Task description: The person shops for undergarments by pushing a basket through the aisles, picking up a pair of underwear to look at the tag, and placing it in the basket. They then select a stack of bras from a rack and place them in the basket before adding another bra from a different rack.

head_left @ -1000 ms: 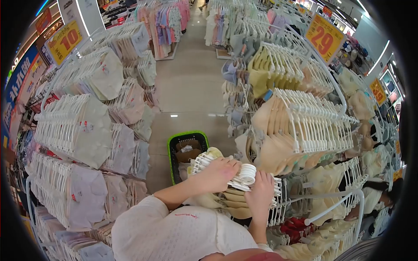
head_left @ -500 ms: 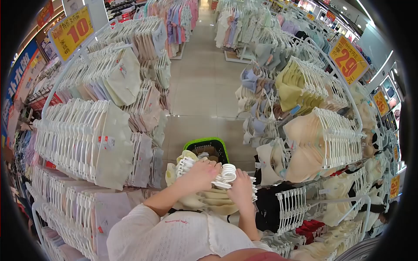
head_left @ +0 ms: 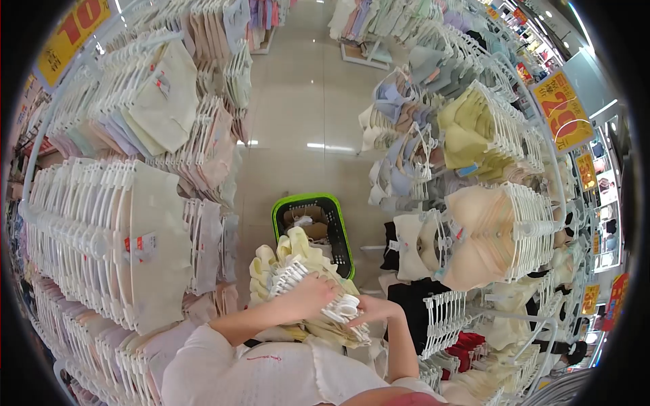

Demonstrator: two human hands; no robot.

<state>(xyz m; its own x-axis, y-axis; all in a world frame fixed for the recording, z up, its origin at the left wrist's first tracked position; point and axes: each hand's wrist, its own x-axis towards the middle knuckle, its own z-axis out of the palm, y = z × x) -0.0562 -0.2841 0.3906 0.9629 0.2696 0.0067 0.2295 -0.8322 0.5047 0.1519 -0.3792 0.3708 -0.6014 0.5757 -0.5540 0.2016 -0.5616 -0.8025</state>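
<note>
A thick bundle of pale yellow bras [head_left: 296, 245] on white plastic hangers [head_left: 290, 276] is held in front of my chest. My left hand [head_left: 313, 295] is closed over the middle of the hangers. At the other end of the bundle, beside the gathered white hooks [head_left: 347, 306], is my right hand [head_left: 376, 310], its fingers bent around the hangers' edge. The bra cups spread out on the far side of my hands and partly cover the near end of a black shopping basket with a green rim [head_left: 276, 220] on the floor. Brown and white items lie inside the basket.
Racks of underwear on hangers [head_left: 159, 250] line the left side. On the right hang beige bras [head_left: 474, 237], yellow-green bras [head_left: 467, 128] and black garments [head_left: 413, 311]. Between them runs a tiled aisle [head_left: 298, 101]. A yellow price sign [head_left: 563, 111] stands above the right rack.
My view has tipped further down. The bundle has turned so its right end points nearer to me, and more of the yellow cups and of the basket shows. My right hand's grip has shifted.
</note>
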